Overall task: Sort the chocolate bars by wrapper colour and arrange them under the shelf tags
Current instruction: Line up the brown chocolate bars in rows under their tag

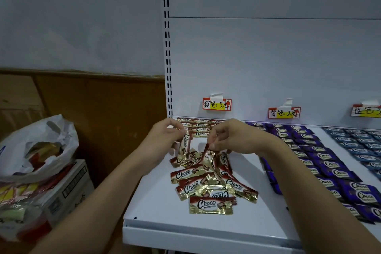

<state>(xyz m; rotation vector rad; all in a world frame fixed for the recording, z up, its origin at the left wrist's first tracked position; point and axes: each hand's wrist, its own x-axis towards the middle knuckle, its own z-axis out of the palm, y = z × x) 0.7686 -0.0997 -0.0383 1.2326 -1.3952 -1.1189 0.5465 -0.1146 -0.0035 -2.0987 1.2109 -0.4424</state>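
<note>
Head view, only one available: left hand (165,140) at 12 o'clock of the loose brown pile (208,179), fingers pinched on one brown bar (185,144), held upright and clear of the shelf (156,210). Right hand (231,136) just beside it at 3 o'clock, fingers narrow, pinching the end of a second brown bar (208,155) whose lower end looks still in the pile.

Neat brown rows (201,128) sit at 12 o'clock of both hands, directly under the brown tag (216,104). Purple bars (321,163) at 3 o'clock under the purple tag (284,113), blue bars (362,146) further right under the blue tag (366,111); both look sorted.

Step, my read: extend the brown rows from the pile. To do it well: lift the right bar fully free before moving so it doesn't drag neighbours; lay both flat, logo up, same heading as the rows, butted to the last row. Keep clear of the purple edge at 3 o'clock.
</note>
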